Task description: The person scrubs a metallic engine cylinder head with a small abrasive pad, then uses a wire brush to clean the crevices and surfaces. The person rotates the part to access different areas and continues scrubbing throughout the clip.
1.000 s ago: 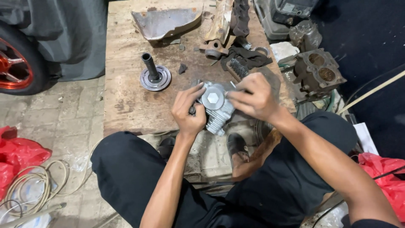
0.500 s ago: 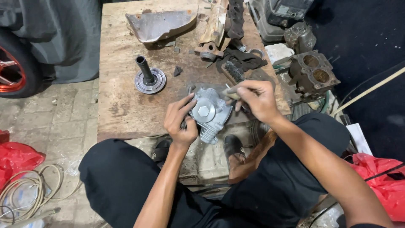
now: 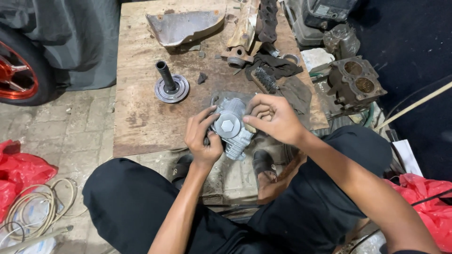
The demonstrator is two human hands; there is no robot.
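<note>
I hold a silver finned engine part (image 3: 231,127) with a round cap and hex bolt over the near edge of a wooden board (image 3: 141,122). My left hand (image 3: 202,138) grips its left side, thumb near the cap. My right hand (image 3: 273,117) rests on its right side with fingers curled, pinching what looks like a small tan piece against the part. My knees in black trousers frame the part from below.
On the board stand a flanged shaft (image 3: 170,85), a grey metal cover (image 3: 183,26), a wire brush (image 3: 265,80) and dark rags. A twin-bore engine block (image 3: 354,84) sits right. A red wheel (image 3: 16,75) is at left, red bags and coiled cord (image 3: 35,209) on the paving.
The view shifted slightly, and my hands turned the engine part a little; my right hand has come down closer onto its right side.
</note>
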